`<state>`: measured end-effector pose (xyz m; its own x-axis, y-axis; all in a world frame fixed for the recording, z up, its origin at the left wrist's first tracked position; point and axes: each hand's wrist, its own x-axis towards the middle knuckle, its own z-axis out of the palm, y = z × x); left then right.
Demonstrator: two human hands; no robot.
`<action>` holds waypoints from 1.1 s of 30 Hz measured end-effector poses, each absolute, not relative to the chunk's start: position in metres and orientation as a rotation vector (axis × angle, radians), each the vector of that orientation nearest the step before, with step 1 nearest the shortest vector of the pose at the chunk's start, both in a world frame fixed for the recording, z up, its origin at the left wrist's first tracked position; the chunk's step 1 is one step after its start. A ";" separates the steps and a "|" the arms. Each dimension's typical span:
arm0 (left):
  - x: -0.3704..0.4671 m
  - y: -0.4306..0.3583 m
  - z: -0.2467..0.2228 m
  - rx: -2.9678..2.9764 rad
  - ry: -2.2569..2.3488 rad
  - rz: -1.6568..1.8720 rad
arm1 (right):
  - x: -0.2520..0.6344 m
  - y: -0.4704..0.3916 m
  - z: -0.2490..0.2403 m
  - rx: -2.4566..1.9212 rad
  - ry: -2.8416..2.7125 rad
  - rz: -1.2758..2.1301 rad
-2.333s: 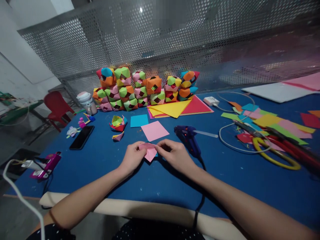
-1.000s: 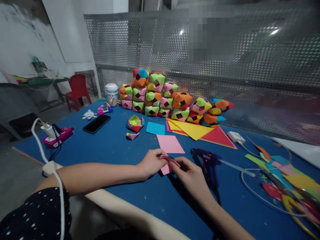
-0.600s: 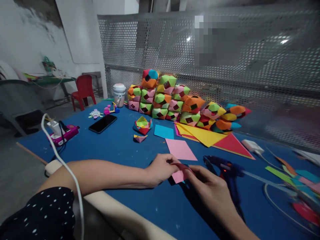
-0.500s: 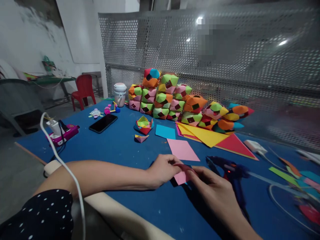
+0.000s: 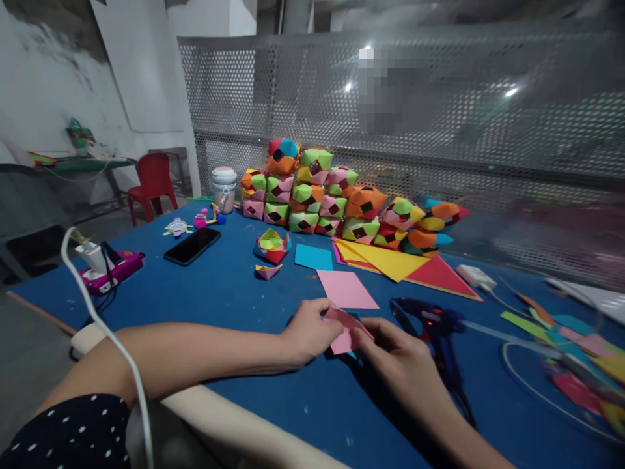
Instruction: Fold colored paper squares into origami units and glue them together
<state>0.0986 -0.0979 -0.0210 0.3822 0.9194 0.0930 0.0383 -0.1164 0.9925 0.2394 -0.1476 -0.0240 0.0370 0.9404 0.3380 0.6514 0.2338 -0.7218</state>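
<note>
Between both hands is a small piece of pink paper [image 5: 344, 337], partly folded, with a bit of blue paper showing beneath it. My left hand [image 5: 312, 331] pinches its left edge between thumb and fingers. On the opposite side, my right hand [image 5: 390, 348] grips the right edge, covering that corner. A flat pink square [image 5: 347, 290] lies just beyond the hands, beside a blue sheet [image 5: 314, 256]. Close to my right hand lies a dark blue hot glue gun [image 5: 432, 319] with a small red light lit.
Folded-paper blocks [image 5: 307, 195] stand stacked before a perforated metal panel [image 5: 224, 85]. Yellow and red sheets [image 5: 390, 257], a paper cup shape [image 5: 272, 246], a phone [image 5: 193, 246], and a purple power strip [image 5: 114, 270] lie around. Paper scraps [image 5: 576, 339] sit at right; a white cable [image 5: 112, 345] crosses my left arm.
The pink paper has opened out flatter: its raised dark-red fold now shows as a pink face. Both hands keep their hold. The whole view has shifted slightly.
</note>
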 end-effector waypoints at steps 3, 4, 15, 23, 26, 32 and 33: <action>0.098 -0.097 -0.019 1.480 0.902 0.966 | 0.240 -0.152 -0.011 -1.516 -1.711 0.456; 0.098 -0.097 -0.019 1.474 0.915 0.958 | 0.242 -0.156 -0.003 -1.520 -1.715 0.411; 0.096 -0.084 -0.010 1.443 0.995 0.846 | 0.334 -0.199 0.038 -1.877 -1.846 0.263; 0.106 -0.076 -0.012 1.285 0.994 0.795 | 0.345 -0.143 0.001 -1.803 -1.716 0.363; 0.107 -0.072 -0.011 1.302 0.987 0.790 | 0.339 -0.138 -0.006 -1.688 -1.629 0.539; 0.118 -0.063 -0.006 1.317 0.985 0.801 | 0.324 -0.139 -0.007 -1.674 -1.375 0.607; 0.120 -0.062 -0.006 1.306 0.991 0.803 | 0.319 -0.140 -0.005 -1.660 -1.383 0.545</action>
<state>0.1195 -0.0624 -0.0057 0.3888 0.9119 -0.1316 0.0604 0.1173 0.9913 0.3189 -0.1397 -0.0051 0.2830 0.9384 0.1982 0.5513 0.0099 -0.8342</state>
